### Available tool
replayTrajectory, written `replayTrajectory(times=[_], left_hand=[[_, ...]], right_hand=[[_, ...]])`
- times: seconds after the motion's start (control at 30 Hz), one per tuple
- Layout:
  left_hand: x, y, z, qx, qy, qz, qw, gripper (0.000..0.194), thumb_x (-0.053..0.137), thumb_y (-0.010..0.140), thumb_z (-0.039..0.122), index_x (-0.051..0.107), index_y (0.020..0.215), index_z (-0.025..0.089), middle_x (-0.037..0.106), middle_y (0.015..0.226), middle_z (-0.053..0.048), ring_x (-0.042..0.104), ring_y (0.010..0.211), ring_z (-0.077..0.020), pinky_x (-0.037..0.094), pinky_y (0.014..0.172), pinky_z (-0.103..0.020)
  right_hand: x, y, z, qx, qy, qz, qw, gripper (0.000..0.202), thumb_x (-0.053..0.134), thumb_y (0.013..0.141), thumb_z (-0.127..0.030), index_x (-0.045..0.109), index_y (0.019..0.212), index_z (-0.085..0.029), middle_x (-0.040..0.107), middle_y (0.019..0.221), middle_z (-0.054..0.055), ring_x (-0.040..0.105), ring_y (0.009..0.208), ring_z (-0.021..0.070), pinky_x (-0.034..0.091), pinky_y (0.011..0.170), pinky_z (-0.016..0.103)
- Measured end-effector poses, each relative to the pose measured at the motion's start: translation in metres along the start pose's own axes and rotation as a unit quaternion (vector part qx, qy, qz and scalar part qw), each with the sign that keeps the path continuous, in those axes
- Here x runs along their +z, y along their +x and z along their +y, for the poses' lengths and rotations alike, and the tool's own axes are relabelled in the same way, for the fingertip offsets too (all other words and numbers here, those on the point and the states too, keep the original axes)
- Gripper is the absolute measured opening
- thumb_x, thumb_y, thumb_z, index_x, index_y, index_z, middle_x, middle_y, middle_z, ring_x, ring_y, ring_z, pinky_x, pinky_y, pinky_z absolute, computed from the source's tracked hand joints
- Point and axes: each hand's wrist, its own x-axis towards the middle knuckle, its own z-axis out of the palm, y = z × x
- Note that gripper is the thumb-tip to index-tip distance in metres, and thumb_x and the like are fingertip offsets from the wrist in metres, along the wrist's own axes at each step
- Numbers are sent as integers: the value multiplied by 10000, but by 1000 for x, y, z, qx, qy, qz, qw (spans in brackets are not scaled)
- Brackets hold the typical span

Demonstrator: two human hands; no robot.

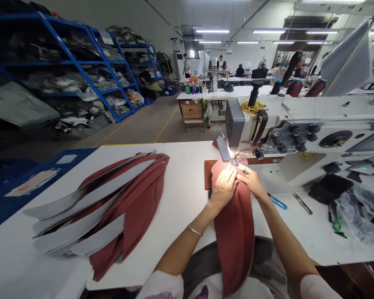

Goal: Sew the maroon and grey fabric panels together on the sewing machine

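A long maroon fabric panel (232,232) runs from under the presser foot (235,161) of a white sewing machine (324,120), over the table edge and down to my lap. My left hand (224,185) lies flat on the panel just in front of the foot, its fingers stretched forward and pressing the cloth. On the panel's right side, my right hand (249,180) pinches the cloth between thumb and fingers, close to the needle area. The machine's lamp lights this spot. The fingertips nearest the foot are partly hard to make out.
Left on the white table (183,207) lies a stack of maroon and grey fabric pieces (121,203). Blue thread snips (278,202), metal tweezers (302,203) and a clear plastic bag (358,211) lie to the right. Blue shelves (90,70) stand behind; other people are far off.
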Motion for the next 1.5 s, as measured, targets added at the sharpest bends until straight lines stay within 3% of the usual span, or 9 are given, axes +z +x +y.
replayTrajectory(times=[0.13,0.27,0.6,0.77,1.07,1.27,1.5], left_hand=[[2,2,-3,2,-10,-28,1000,392,409,988,259,497,1345,124,511,1408,-104,401,1367,-229,364,1150,-400],[1,10,-4,-13,-17,-40,999,383,409,993,291,518,1332,150,507,1412,-95,398,1369,-222,375,1144,-379],[5,19,-5,-26,-38,-32,998,358,392,996,284,548,1295,164,529,1382,-97,412,1360,-226,381,1137,-384],[0,20,-7,-13,-50,-45,998,355,400,992,305,550,1286,173,517,1382,-116,402,1364,-241,410,1107,-403],[-7,18,-17,23,-74,-72,994,350,391,992,305,585,1249,167,514,1350,-138,412,1346,-248,416,1092,-400],[-8,19,-18,37,-78,-73,994,327,400,988,303,594,1239,222,560,1278,-97,397,1352,-247,432,1072,-430],[0,29,-23,25,-80,-49,995,317,425,980,323,629,1200,222,583,1199,-100,520,1199,-225,467,1017,-392]], right_hand=[[0,-1,6,54,157,-14,986,406,768,690,-367,675,1040,-183,733,870,50,680,770,223,536,716,342],[-1,0,1,77,217,-11,973,382,795,668,-359,722,1000,-183,732,960,65,680,861,232,529,816,362],[-6,6,-3,98,211,-17,972,395,818,636,-391,743,952,-167,738,918,71,686,820,231,537,823,365],[-15,-3,-6,106,154,-78,979,507,776,711,-382,646,1173,-217,721,1043,52,682,910,218,552,780,313],[-12,-15,-9,105,189,-99,971,657,810,652,-289,583,1266,-230,663,1208,61,604,1140,260,496,978,387],[-11,-12,-11,100,202,-86,971,551,791,656,-291,647,1176,-178,685,1155,82,624,1098,275,477,992,414],[-13,-8,-11,110,228,-73,965,455,795,665,-291,687,1087,-160,707,1094,87,655,1021,257,483,967,387]])
